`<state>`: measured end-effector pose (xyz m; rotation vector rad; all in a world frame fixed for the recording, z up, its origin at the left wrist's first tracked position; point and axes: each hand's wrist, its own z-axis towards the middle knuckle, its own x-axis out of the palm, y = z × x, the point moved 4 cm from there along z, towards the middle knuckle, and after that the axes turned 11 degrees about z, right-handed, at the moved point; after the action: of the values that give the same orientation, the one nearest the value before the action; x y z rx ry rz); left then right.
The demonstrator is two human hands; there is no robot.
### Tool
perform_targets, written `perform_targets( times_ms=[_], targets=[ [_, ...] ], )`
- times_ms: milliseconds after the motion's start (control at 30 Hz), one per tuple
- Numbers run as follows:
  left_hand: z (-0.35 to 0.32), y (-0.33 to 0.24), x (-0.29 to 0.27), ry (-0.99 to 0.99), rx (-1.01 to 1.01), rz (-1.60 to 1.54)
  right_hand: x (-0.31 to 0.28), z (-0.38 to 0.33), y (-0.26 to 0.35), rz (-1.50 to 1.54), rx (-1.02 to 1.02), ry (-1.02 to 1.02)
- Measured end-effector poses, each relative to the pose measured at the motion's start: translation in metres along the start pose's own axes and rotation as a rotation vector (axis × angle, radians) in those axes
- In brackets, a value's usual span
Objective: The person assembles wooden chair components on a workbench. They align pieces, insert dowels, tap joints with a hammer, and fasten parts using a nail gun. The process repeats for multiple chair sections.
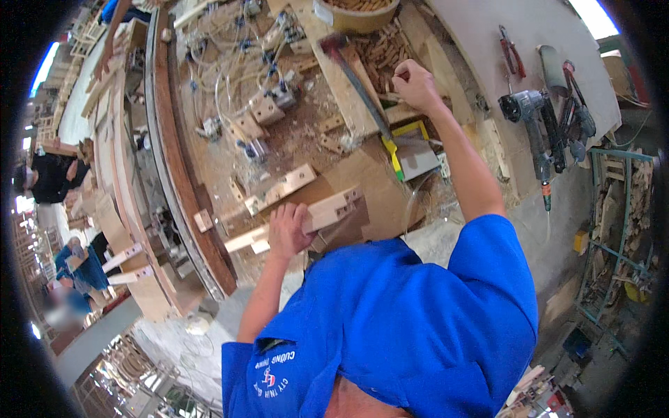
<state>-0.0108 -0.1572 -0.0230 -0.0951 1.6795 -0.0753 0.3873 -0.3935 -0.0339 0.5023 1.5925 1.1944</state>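
My left hand (pixel 289 232) is closed over a pale wooden bar (pixel 326 211) with holes near its right end, lying close to my body. Beside it, a shorter drilled wooden block (pixel 282 188) rests on the bench. My right hand (pixel 417 86) is raised, fingers curled together, above the right side of a pile of wooden dowels (pixel 380 56). What its fingers hold, if anything, cannot be made out. A hammer (pixel 362 90) with a yellow-green grip end lies left of that hand. Near the grip is a yellow-edged grey tray-like piece (pixel 417 157).
A round tub (pixel 357 19) of dowels stands at the far side. Clamps with tangled air hoses (pixel 244 76) spread over the far left. A nail gun (pixel 533 115) and red-handled pliers (pixel 512 56) lie on the right-hand surface. Other people (pixel 80 265) work at the left.
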Motion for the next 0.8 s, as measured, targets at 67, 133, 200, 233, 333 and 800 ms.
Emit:
perform_targets(
  times_ms=[67, 133, 200, 233, 333, 800],
  targets=[
    [-0.007, 0.001, 0.005, -0.013, -0.039, -0.014, 0.015, -0.057, 0.035, 0.494, 0.142, 0.108],
    [-0.001, 0.000, 0.005, -0.036, -0.010, -0.018, 0.034, -0.129, 0.048, 0.634, 0.226, 0.220],
    [0.005, 0.000, 0.004, -0.011, 0.017, -0.001, 0.066, -0.197, 0.034, 0.632, 0.347, 0.195],
    [0.004, 0.001, 0.004, -0.023, 0.019, -0.002, 0.080, -0.220, 0.033, 0.723, 0.459, 0.134],
    [0.003, -0.001, 0.003, -0.043, 0.027, -0.008, 0.111, -0.254, 0.033, 0.882, 0.549, -0.022],
    [-0.001, 0.002, 0.009, -0.035, 0.023, -0.001, 0.115, -0.236, 0.064, 0.139, -0.001, 0.107]
  ],
)
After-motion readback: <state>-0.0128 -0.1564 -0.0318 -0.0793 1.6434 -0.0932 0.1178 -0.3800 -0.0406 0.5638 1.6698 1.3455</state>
